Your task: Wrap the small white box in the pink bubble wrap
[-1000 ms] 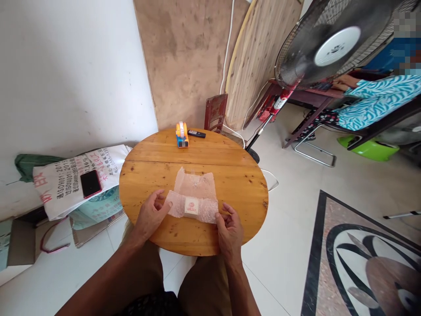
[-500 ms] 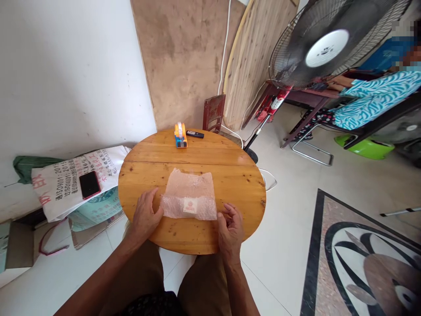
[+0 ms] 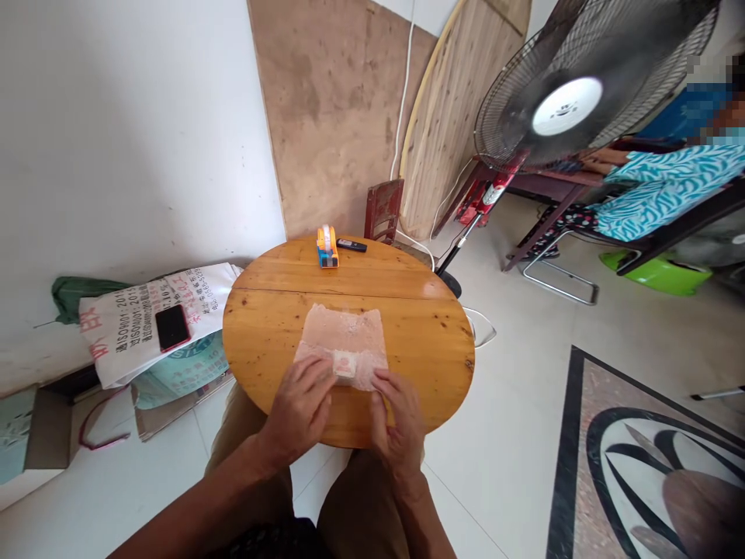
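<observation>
A sheet of bubble wrap (image 3: 348, 323) lies on the round wooden table (image 3: 268, 318), its near part folded over. Under the fold sits a small pale box (image 3: 344, 365) with a reddish mark, showing through the plastic. My left hand (image 3: 299, 407) reaches over the left end of the fold, fingers stretched out on the wrap and thumb apart below them. At the near right corner, my right hand (image 3: 399, 423) has its thumb and fingertips closed on the wrap's edge. The fingers partly hide both ends of the fold.
A yellow-and-blue tape dispenser (image 3: 327, 247) and a black handheld device (image 3: 352, 245) stand at the table's far edge. A phone (image 3: 172, 328) lies on sacks at left. A pedestal fan (image 3: 559, 109) is at right, with a seated person (image 3: 669, 186) beyond.
Both hands have moved inward, from beside the bubble wrap onto the ends of its folded part. The camera view has shifted slightly.
</observation>
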`<move>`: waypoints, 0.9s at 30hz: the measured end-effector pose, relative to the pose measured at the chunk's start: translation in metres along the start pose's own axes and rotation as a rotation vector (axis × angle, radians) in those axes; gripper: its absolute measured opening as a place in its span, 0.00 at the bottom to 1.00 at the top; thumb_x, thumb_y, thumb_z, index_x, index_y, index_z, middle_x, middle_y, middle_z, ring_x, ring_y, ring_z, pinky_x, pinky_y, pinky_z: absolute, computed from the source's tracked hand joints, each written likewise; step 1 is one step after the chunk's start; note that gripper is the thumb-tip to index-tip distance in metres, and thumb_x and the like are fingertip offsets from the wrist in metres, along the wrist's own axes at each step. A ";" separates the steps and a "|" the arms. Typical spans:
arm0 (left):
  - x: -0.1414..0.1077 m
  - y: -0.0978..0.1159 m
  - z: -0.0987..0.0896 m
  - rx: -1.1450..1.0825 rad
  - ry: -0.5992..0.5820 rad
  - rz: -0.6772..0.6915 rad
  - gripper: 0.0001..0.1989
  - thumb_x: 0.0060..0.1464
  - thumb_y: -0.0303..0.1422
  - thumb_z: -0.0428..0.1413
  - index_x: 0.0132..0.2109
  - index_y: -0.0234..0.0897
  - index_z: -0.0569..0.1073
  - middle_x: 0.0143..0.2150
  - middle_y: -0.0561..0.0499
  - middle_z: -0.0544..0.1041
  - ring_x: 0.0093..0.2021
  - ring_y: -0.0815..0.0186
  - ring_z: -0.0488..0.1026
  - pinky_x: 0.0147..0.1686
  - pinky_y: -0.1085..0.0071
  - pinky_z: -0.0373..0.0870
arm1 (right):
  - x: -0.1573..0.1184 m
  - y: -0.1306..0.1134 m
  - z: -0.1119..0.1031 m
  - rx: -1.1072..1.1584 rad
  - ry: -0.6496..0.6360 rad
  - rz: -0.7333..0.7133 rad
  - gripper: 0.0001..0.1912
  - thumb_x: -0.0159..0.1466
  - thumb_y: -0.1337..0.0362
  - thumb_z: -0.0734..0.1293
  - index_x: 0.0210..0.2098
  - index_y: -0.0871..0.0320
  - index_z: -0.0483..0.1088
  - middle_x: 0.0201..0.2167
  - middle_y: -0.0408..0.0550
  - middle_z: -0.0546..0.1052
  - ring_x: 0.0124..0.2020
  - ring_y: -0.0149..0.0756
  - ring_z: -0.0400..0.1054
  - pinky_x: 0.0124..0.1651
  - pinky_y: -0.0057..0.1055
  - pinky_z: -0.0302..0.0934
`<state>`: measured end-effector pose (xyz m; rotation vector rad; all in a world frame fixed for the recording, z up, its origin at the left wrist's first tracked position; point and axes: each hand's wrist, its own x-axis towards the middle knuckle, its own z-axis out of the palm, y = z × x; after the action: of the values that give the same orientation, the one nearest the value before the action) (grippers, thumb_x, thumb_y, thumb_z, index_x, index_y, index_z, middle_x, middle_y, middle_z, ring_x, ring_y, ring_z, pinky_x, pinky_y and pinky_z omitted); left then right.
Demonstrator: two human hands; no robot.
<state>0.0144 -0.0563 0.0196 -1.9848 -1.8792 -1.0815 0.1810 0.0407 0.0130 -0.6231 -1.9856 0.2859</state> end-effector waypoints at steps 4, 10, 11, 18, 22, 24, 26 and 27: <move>0.002 0.008 0.021 0.054 -0.100 0.003 0.22 0.57 0.23 0.48 0.59 0.30 0.68 0.59 0.40 0.71 0.60 0.52 0.63 0.58 0.52 0.63 | 0.009 0.000 0.021 -0.076 -0.214 -0.090 0.20 0.66 0.74 0.57 0.54 0.57 0.69 0.47 0.53 0.77 0.49 0.40 0.70 0.51 0.40 0.64; 0.002 0.004 0.029 0.127 -0.180 -0.064 0.25 0.56 0.24 0.49 0.61 0.30 0.66 0.61 0.41 0.70 0.56 0.51 0.66 0.56 0.51 0.62 | 0.002 0.019 0.037 -0.207 -0.346 -0.097 0.24 0.64 0.75 0.56 0.57 0.58 0.69 0.52 0.53 0.76 0.51 0.41 0.69 0.52 0.40 0.60; 0.002 0.005 0.029 0.129 -0.183 -0.075 0.25 0.56 0.24 0.49 0.61 0.30 0.67 0.62 0.42 0.70 0.56 0.51 0.65 0.57 0.51 0.61 | 0.001 0.019 0.037 -0.205 -0.344 -0.093 0.23 0.65 0.74 0.56 0.57 0.57 0.69 0.53 0.53 0.76 0.51 0.41 0.69 0.53 0.40 0.59; 0.011 0.012 0.026 0.109 -0.182 -0.139 0.21 0.58 0.27 0.49 0.58 0.34 0.69 0.59 0.44 0.72 0.57 0.52 0.64 0.57 0.52 0.61 | 0.007 0.021 0.035 -0.205 -0.321 -0.135 0.18 0.66 0.69 0.59 0.53 0.57 0.71 0.51 0.52 0.77 0.50 0.41 0.70 0.52 0.40 0.58; 0.007 0.009 0.025 0.068 -0.183 -0.138 0.25 0.55 0.26 0.50 0.61 0.34 0.67 0.61 0.43 0.70 0.58 0.51 0.63 0.57 0.50 0.61 | 0.015 0.018 0.030 -0.184 -0.363 -0.130 0.17 0.65 0.69 0.59 0.50 0.56 0.72 0.49 0.50 0.78 0.49 0.41 0.70 0.52 0.40 0.58; 0.003 0.008 0.023 0.060 -0.179 -0.132 0.28 0.54 0.25 0.50 0.63 0.34 0.65 0.63 0.43 0.68 0.62 0.50 0.60 0.59 0.49 0.59 | 0.017 0.016 0.028 -0.181 -0.363 -0.127 0.16 0.66 0.69 0.59 0.50 0.56 0.72 0.48 0.50 0.79 0.49 0.41 0.71 0.52 0.40 0.59; 0.000 0.007 0.022 0.063 -0.175 -0.127 0.30 0.53 0.25 0.50 0.64 0.34 0.63 0.65 0.43 0.66 0.64 0.49 0.58 0.60 0.47 0.58 | 0.016 0.016 0.027 -0.179 -0.351 -0.122 0.16 0.66 0.68 0.59 0.50 0.56 0.72 0.48 0.51 0.79 0.50 0.42 0.71 0.51 0.41 0.59; -0.001 0.006 0.021 0.066 -0.175 -0.125 0.30 0.53 0.25 0.49 0.64 0.35 0.63 0.65 0.43 0.66 0.64 0.49 0.58 0.60 0.47 0.57 | 0.016 0.016 0.027 -0.176 -0.347 -0.123 0.16 0.66 0.68 0.59 0.50 0.56 0.72 0.48 0.51 0.78 0.50 0.42 0.71 0.51 0.41 0.59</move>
<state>0.0278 -0.0455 0.0056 -2.0064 -2.1241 -0.8877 0.1562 0.0645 0.0049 -0.5881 -2.3922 0.1514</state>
